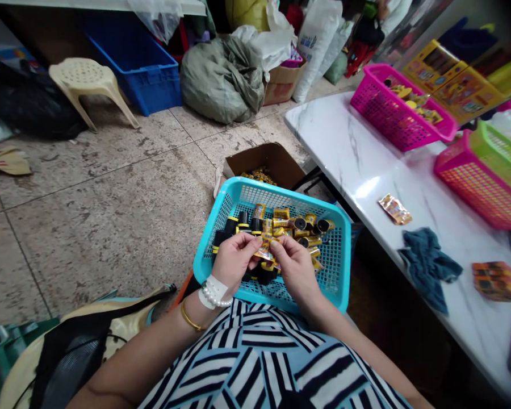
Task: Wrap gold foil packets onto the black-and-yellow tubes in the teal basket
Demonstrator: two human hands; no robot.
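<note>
Between the fingertips of both hands is a small yellow printed wrapper (264, 250), flat and shiny. My left hand (235, 258) pinches its left side, and my right hand (296, 267) pinches its right side. Both hands are over a turquoise plastic basket (343, 255) resting at my lap. Inside the basket, below the hands, lie several small yellow-and-black cylinders (300, 224), some wrapped in yellow printed film, others showing black ends. Fingers and wrapper hide part of the pile.
Behind the basket stands a cardboard box (264, 152) holding small yellow pieces. On the right, a marble-patterned table (323, 130) bears a pink basket (400, 122), a blue cloth (430, 264) and printed packets (394, 209). A cream stool (85, 74) and blue crate (149, 85) stand beyond.
</note>
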